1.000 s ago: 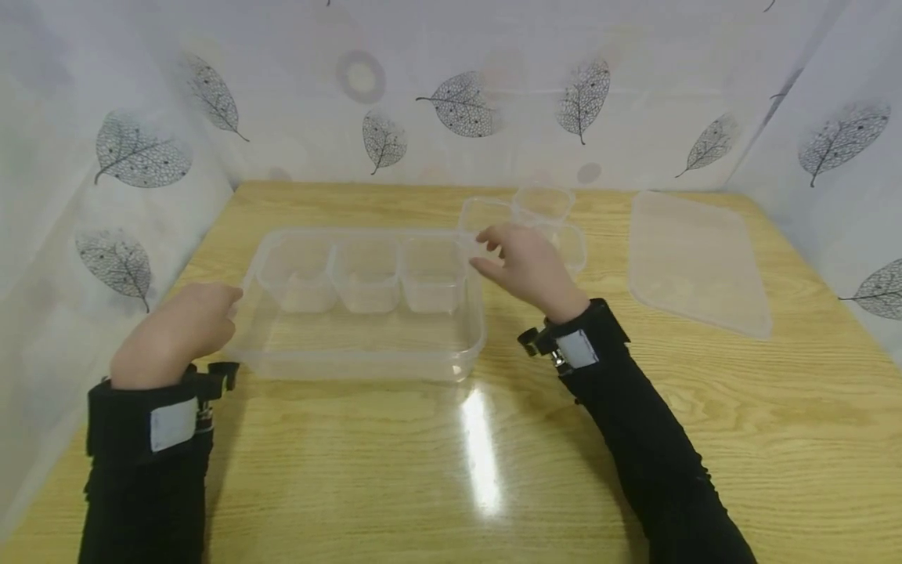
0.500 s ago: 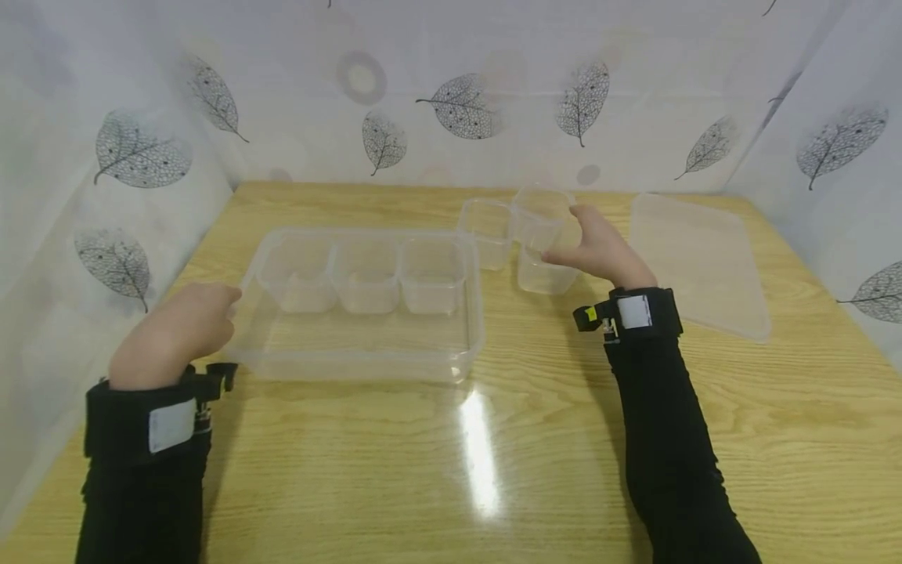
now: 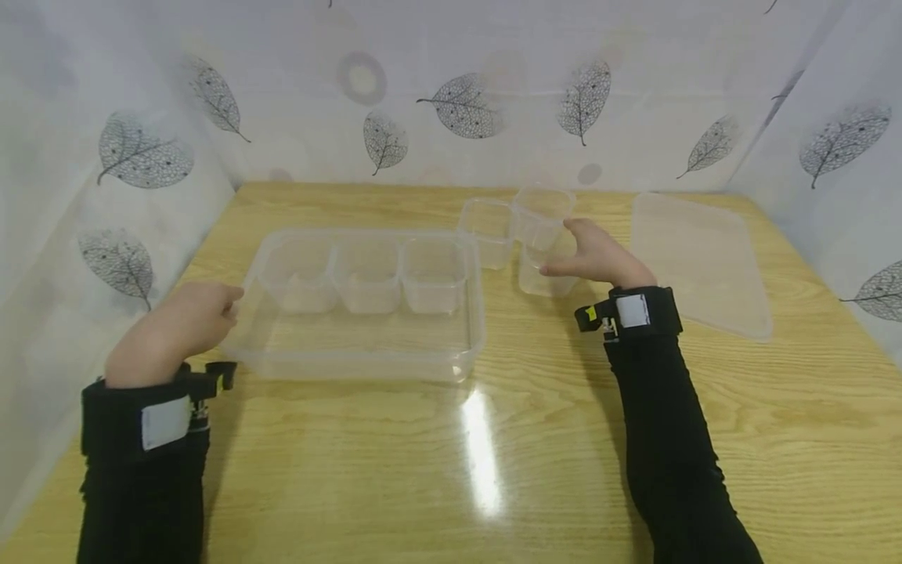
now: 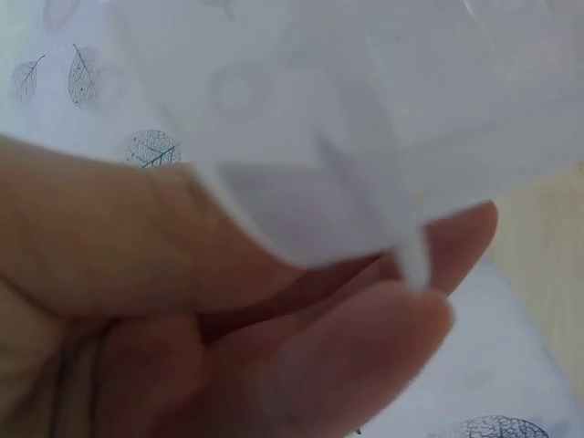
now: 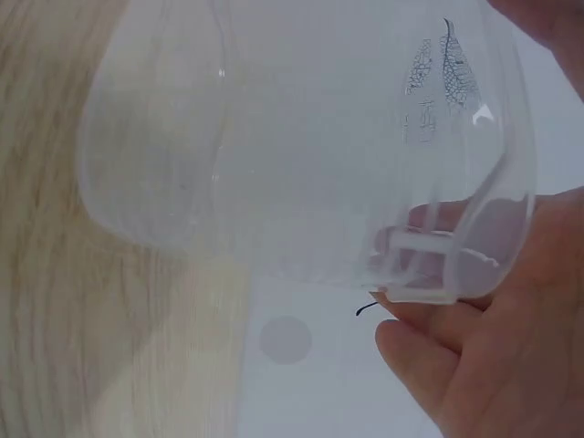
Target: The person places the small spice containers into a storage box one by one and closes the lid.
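A large clear plastic box (image 3: pixel 352 366) stands on the table, with three small clear containers (image 3: pixel 433 296) in a row along its far side. My left hand (image 3: pixel 176 329) pinches the box's left rim; in the left wrist view, finger and thumb lie on either side of the rim (image 4: pixel 415 260). To the right of the box my right hand (image 3: pixel 599 254) holds a small clear container (image 3: pixel 539 283) by its upper part, thumb nearer me and fingers behind. Through that container's wall (image 5: pixel 301 164) several fingers show in the right wrist view.
Two more small containers stand behind the held one, one at the left (image 3: pixel 486 243) and one at the back (image 3: pixel 544 205). A flat translucent lid (image 3: pixel 698 262) lies at the right. Leaf-patterned curtains (image 3: pixel 458 47) enclose the wooden table (image 3: pixel 352 470) at the back and sides.
My right hand has moved right from the large box's far right corner to a small container and taken hold of it. My left hand has stayed at the box's left rim.
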Demonstrator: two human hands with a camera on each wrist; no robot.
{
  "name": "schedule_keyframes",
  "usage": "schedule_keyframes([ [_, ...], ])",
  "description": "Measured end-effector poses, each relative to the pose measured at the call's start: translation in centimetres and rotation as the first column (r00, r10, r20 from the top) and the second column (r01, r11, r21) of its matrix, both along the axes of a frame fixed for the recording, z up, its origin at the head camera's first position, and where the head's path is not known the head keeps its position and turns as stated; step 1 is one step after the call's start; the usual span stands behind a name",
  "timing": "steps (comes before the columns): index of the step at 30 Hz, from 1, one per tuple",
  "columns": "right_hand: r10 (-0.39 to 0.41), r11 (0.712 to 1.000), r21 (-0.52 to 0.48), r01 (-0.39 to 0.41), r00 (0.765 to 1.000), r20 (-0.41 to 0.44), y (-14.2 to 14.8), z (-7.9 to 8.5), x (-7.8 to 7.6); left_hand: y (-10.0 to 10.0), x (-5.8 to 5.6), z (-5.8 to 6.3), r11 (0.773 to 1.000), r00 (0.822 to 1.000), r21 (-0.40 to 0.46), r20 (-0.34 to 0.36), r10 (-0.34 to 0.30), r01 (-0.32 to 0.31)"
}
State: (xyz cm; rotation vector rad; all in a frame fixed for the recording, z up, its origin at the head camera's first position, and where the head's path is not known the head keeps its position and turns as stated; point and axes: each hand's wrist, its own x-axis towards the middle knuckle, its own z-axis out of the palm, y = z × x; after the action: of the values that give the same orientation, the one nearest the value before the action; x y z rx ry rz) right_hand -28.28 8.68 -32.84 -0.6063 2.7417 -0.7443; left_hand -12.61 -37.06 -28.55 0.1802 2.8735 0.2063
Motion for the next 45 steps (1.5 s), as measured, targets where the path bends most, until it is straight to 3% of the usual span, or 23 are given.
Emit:
schedule_keyframes([
  [4, -0.005, 0.999, 0.038, 0.005, 1.000, -0.021, -0.1, 0.3, 0.0, -0.1, -0.1, -0.1, 1.000, 1.000, 0.009, -0.002, 0.014, -0.014],
  [12, -0.105, 0.994, -0.008, 0.105, 0.990, -0.092, 0.5, 1.9, 1.0, 0.0, -0.3, 0.1, 1.000, 0.999, 0.003, -0.030, -0.023, 0.023],
  [16, -0.155, 0.987, -0.075, 0.144, 0.972, -0.175, 0.1, 3.5, 2.3, 0.1, -0.5, 0.2, 1.000, 1.000, 0.001, -0.015, -0.011, 0.011],
  [22, -0.168, 0.978, -0.179, 0.110, 0.921, -0.351, -2.1, 6.2, 5.5, 0.5, -0.5, 0.2, 0.999, 1.000, -0.032, -0.014, -0.016, 0.016],
  [27, -0.093, 0.984, -0.179, 0.011, 0.884, -0.457, -4.7, 7.3, 8.3, 0.8, -0.6, 0.2, 0.999, 1.000, -0.038, -0.015, -0.022, 0.021],
  [33, 0.025, 0.993, -0.088, -0.075, 0.882, -0.471, -7.9, 6.8, 10.7, 0.9, -0.5, 0.2, 0.999, 0.999, -0.027, -0.027, -0.029, 0.028],
  [40, 0.178, 0.982, 0.028, -0.189, 0.850, -0.496, -11.0, 5.2, 11.6, 0.8, -0.2, 0.3, 1.000, 1.000, -0.027, -0.020, -0.010, 0.009],
  [43, 0.219, 0.974, 0.061, -0.217, 0.848, -0.482, -11.8, 4.5, 11.5, 0.7, 0.0, 0.3, 1.000, 1.000, -0.021, -0.012, -0.007, 0.007],
  [45, 0.237, 0.971, 0.080, -0.226, 0.859, -0.453, -12.2, 4.1, 11.5, 0.5, 0.1, 0.3, 1.000, 1.000, -0.020, -0.013, -0.010, 0.010],
])
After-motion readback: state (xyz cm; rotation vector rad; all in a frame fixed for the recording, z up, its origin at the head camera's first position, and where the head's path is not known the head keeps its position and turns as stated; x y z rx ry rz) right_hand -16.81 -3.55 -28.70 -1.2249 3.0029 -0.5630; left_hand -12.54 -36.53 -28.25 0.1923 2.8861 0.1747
